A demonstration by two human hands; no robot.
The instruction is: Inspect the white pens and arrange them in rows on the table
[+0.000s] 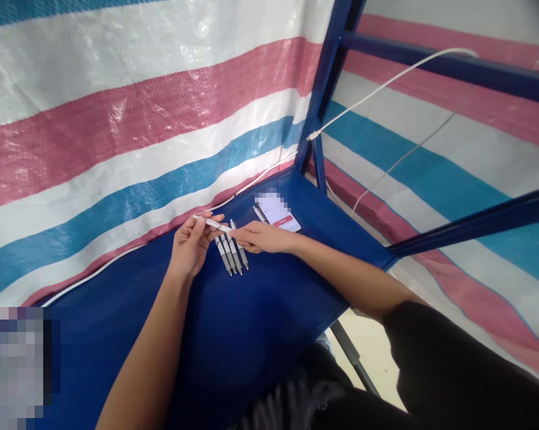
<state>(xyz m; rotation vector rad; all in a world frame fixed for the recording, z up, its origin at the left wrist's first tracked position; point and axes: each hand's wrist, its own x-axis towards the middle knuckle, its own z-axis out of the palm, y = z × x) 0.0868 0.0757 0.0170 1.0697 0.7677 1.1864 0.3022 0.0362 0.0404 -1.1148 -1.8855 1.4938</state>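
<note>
A white pen [213, 224] is held between my two hands, above the blue tabletop [251, 322]. My left hand [192, 243] pinches one end of it between thumb and fingers. The fingers of my right hand [263, 237] close on the other end and hide it. Just below lie several white-and-grey pens [231, 257] side by side, their tips pointing toward me. My hands cover part of their upper ends.
A phone [282, 215] with a lit screen lies beyond my right hand, with another pen [259, 213] beside it. Blue metal posts [317, 113] rise at the table's far corner. A white cable [386, 83] hangs there, and striped sheeting [162, 107] walls the back.
</note>
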